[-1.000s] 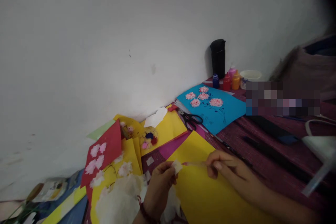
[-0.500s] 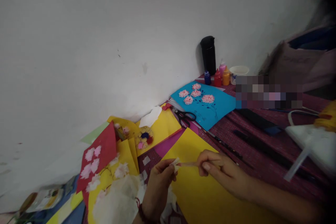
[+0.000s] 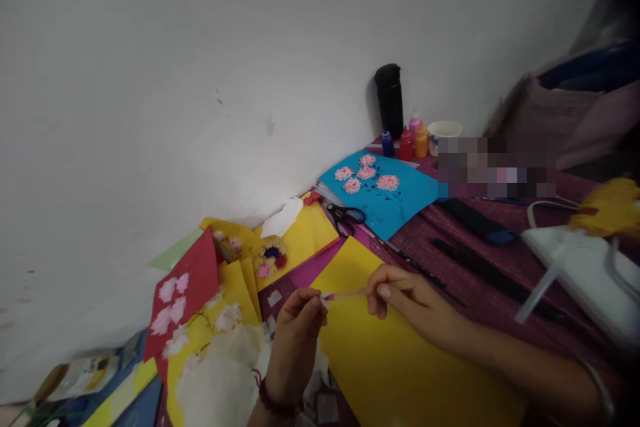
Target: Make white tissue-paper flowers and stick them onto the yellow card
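Note:
My left hand [image 3: 301,320] pinches a small piece of white tissue paper [image 3: 325,300] between thumb and fingertips. In my right hand [image 3: 400,295] is a pale, thin stick [image 3: 350,293] with a reddish tip, held nearly level. Its tip meets the tissue at my left fingertips; fingers partly hide the contact. Both hands are above a yellow sheet of paper [image 3: 400,353]. Crumpled white tissue [image 3: 220,373] lies left of my left wrist, beside a red card [image 3: 186,293] bearing pale pink paper flowers.
Black-handled scissors [image 3: 346,217] lie by a blue sheet [image 3: 415,197] with pink flowers. Behind are small paint bottles [image 3: 406,145], a black flask [image 3: 389,103] and a white bowl [image 3: 445,130]. A palette [image 3: 273,257] holds paint blobs. A white power strip [image 3: 585,273] is at right.
The whole view has shifted slightly, bringing things a little left and up. Both hands keep their hold; the stick's tip stays at the tissue.

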The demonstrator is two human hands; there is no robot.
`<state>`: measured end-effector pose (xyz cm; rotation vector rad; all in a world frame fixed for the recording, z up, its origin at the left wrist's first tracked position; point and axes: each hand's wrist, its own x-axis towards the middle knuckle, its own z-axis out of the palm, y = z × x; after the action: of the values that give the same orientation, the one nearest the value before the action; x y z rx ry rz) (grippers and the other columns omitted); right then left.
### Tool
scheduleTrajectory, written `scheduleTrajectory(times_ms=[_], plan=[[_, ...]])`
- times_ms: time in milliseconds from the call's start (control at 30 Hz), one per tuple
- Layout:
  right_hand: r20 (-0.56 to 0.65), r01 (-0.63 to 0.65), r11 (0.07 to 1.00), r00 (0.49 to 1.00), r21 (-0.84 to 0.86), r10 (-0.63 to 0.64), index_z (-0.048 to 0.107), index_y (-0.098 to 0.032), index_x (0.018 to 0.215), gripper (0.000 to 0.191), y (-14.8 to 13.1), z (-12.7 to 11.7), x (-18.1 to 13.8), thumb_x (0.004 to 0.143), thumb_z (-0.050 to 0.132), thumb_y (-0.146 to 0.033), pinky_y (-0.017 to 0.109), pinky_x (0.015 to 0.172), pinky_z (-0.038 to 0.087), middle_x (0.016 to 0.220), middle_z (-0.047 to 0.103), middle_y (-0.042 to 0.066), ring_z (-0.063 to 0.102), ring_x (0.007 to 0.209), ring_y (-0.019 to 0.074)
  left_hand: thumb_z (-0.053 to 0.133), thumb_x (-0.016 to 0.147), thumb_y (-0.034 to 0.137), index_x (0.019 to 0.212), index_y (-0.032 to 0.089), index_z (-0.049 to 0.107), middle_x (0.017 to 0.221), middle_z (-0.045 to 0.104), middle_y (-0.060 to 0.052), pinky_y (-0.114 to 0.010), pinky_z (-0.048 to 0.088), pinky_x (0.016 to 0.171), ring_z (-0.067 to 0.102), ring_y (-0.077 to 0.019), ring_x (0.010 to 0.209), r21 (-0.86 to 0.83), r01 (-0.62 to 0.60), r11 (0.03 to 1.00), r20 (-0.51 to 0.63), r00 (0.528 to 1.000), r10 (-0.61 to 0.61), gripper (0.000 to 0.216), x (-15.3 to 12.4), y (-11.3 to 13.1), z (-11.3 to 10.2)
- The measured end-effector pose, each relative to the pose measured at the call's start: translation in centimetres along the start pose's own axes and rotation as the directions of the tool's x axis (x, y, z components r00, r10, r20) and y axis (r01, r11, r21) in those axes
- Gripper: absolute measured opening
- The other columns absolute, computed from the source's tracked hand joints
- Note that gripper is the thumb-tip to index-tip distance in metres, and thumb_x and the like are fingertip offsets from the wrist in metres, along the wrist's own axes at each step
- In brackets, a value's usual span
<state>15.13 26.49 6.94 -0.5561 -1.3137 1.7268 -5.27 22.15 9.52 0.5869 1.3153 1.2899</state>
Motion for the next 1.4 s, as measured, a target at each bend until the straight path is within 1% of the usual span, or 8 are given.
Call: scheduleTrajectory(times_ms=[400,667,767,867,967,1067,1267,1400], plan=[[0.027,0.014,0.999,1.000,-0.053,-0.013,0.055,-0.018,0.086,0.024,0.5,0.0,-0.1,0.093,0.044,-0.039,0.026,0.063,0.043,0.077,0.060,0.003,0.054,0.069,0.0136,0.074,0.066,0.027,0.072,0.017,0.055,0.051,0.047,0.008,-0.013,0.025,0.040,0.037,-0.0016,0.042,0.007,0.012,1.000,-0.049,0.999,-0.012,0.022,0.7,-1.4,1.3],[-0.023,0.033,0.994,0.999,-0.105,-0.035,0.063,-0.020,0.093,0.024,0.5,0.1,-0.1,0.088,0.051,-0.040,0.026,0.058,0.044,0.083,0.063,0.006,0.055,0.066,0.0146,0.082,0.054,0.028,0.073,0.018,0.066,0.068,0.065,0.001,-0.017,0.044,0.057,0.056,-0.0072,0.060,-0.154,-0.114,0.981,-0.142,0.986,0.092,0.026,0.4,-1.5,1.7],[-0.198,0.044,0.992,0.978,-0.120,-0.068,0.065,-0.018,0.078,0.030,0.3,0.1,0.3,0.085,0.053,-0.045,0.025,0.051,0.040,0.072,0.059,0.004,0.051,0.058,0.0133,0.076,0.063,0.030,0.072,0.020,0.067,0.060,0.061,0.002,-0.019,0.044,0.057,0.053,-0.0080,0.057,0.065,-0.248,0.967,-0.102,0.962,0.253,0.016,-0.1,-1.5,1.7],[-0.328,-0.042,0.992,0.941,0.119,0.079,0.061,-0.017,0.075,0.031,0.2,0.2,0.8,0.080,0.059,-0.048,0.023,0.047,0.037,0.063,0.055,0.000,0.047,0.049,0.0099,0.067,0.074,0.024,0.070,0.022,0.067,0.059,0.057,0.002,-0.021,0.043,0.060,0.052,-0.0100,0.061,0.402,-0.451,0.797,0.043,0.879,0.476,0.005,-0.6,-1.5,1.7],[-0.294,-0.120,0.893,0.918,0.434,0.267,0.056,-0.018,0.075,0.028,0.4,0.5,0.9,0.078,0.064,-0.045,0.019,0.043,0.035,0.059,0.053,-0.004,0.043,0.045,0.0068,0.062,0.077,0.021,0.075,0.023,0.067,0.070,0.059,0.000,-0.023,0.044,0.060,0.055,-0.0126,0.066,0.535,-0.571,0.622,0.193,0.800,0.568,0.006,-1.1,-1.5,1.5],[-0.191,-0.196,0.810,0.916,0.553,0.352,0.056,-0.018,0.078,0.026,0.5,0.6,0.8,0.074,0.071,-0.039,0.017,0.046,0.039,0.064,0.058,-0.003,0.048,0.047,0.0058,0.061,0.077,0.020,0.079,0.024,0.065,0.073,0.060,0.000,-0.023,0.044,0.058,0.055,-0.0126,0.064,0.598,-0.559,0.574,0.192,0.795,0.575,0.006,-1.4,-1.3,1.4],[-0.257,-0.104,0.988,0.958,0.110,0.130,0.058,-0.016,0.069,0.031,0.4,0.6,2.1,0.078,0.062,-0.046,0.022,0.044,0.040,0.066,0.060,0.001,0.048,0.044,0.0073,0.058,0.077,0.019,0.079,0.022,0.065,0.074,0.063,-0.002,-0.026,0.043,0.064,0.057,-0.0151,0.069,0.696,-0.533,0.481,0.229,0.800,0.555,0.008,-0.8,-0.2,0.6],[-0.121,-0.028,0.923,0.992,-0.383,-0.020,0.053,-0.017,0.070,0.027,1.4,1.1,4.3,0.087,0.047,-0.036,0.022,0.046,0.041,0.068,0.059,0.001,0.052,0.047,0.0092,0.059,0.073,0.016,0.070,0.021,0.066,0.070,0.065,-0.003,-0.026,0.041,0.066,0.057,-0.0161,0.070,0.756,-0.489,0.436,0.299,0.850,0.434,0.009,1.3,-0.2,-0.9]])
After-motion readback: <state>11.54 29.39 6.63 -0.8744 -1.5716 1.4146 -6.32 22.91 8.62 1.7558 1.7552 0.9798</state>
